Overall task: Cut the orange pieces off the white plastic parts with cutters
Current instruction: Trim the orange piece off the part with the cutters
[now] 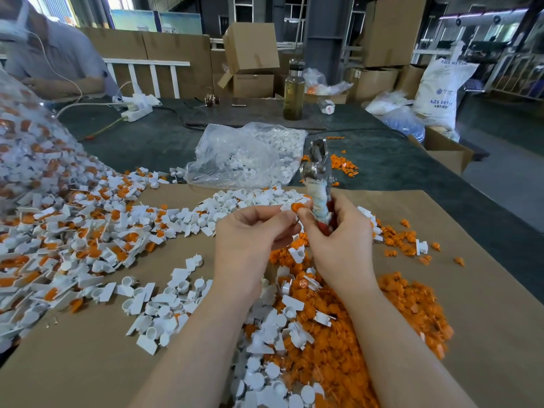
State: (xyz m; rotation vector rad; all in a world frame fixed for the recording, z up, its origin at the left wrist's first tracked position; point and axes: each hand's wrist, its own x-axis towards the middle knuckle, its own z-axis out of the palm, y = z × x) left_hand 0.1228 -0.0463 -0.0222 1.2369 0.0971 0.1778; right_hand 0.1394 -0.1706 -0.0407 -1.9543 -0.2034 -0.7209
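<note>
My left hand [253, 234] pinches a white plastic part with an orange piece [295, 207] on it, held above the brown cardboard sheet [485, 278]. My right hand [338, 234] grips the cloth-wrapped handles of the metal cutters [316, 163], whose jaws point up and away from the part. The right thumb touches the orange piece. A heap of uncut white-and-orange parts [73, 231] lies to the left. Cut orange pieces [412, 313] are piled on the right, cut white parts [273, 334] below my wrists.
A clear bag of white parts [250, 154] lies behind the cardboard, and a larger bag of uncut parts [26, 136] at far left. A glass bottle [293, 92], a power strip [137, 111], cardboard boxes [251, 48] and another person [50, 54] are at the back.
</note>
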